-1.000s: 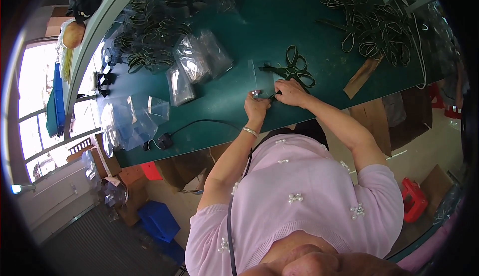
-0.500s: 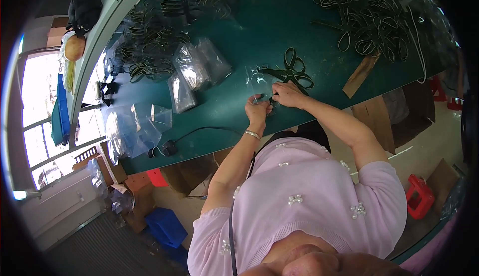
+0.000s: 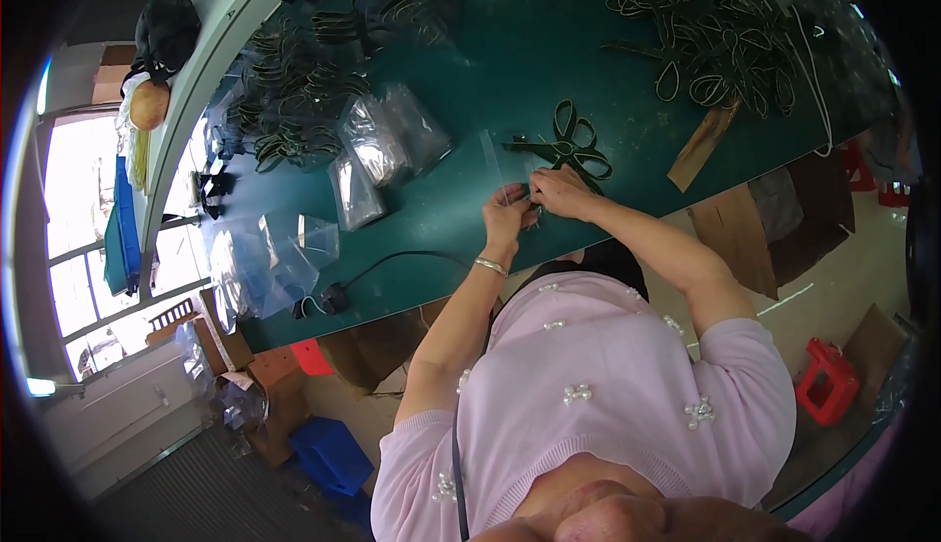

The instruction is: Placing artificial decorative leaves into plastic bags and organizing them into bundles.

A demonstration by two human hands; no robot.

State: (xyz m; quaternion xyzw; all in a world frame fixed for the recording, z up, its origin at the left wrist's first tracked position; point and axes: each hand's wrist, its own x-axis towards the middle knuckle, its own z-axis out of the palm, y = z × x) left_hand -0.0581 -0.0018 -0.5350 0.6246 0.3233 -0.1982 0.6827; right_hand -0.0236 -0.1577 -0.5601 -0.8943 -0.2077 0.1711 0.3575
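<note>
Both hands meet at the near edge of the green table (image 3: 470, 62) — the left hand (image 3: 507, 217) and right hand (image 3: 555, 192) pinched together on a clear plastic bag (image 3: 496, 162) standing just beyond the fingertips, the dark green ribbon bow (image 3: 571, 148) touching the right hand's far side.

On the green-topped table (image 3: 470, 72), a dark looped ribbon bow (image 3: 573, 148) lies just beyond the right hand (image 3: 559, 191), with the left hand (image 3: 508, 217) just beside it to the left. A clear plastic sleeve (image 3: 495, 162) stands between the hands. Filled clear plastic bags (image 3: 382, 145) lie further left. A heap of dark ribbon loops (image 3: 711, 37) sits far right, and a black cable (image 3: 392, 268) lies near the table's front edge.
</note>
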